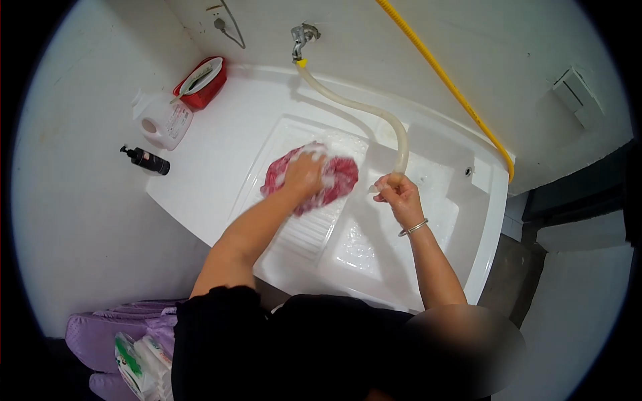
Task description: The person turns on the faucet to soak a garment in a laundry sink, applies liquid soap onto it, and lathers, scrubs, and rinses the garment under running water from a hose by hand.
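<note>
A soapy red cloth point(342, 175) lies bunched on the ribbed washboard point(306, 235) of a white sink. On top of it, among white foam, my left hand point(305, 175) is closed on the fabric, its fingertips partly hidden by suds. Over the basin's left part, my right hand point(399, 194) pinches the lower end of a pale hose point(403, 144). That hose runs from the wall tap point(299, 45). A metal bangle circles my right wrist. Wet, shiny patches show on the basin floor point(374, 247).
A white jug point(175, 127), a black pump bottle point(150, 161) and a red basin point(206, 92) stand on the left ledge. Along the back wall hangs a yellow hose point(441, 67). Purple fabric point(100, 337) and a plastic packet point(144, 367) are at lower left.
</note>
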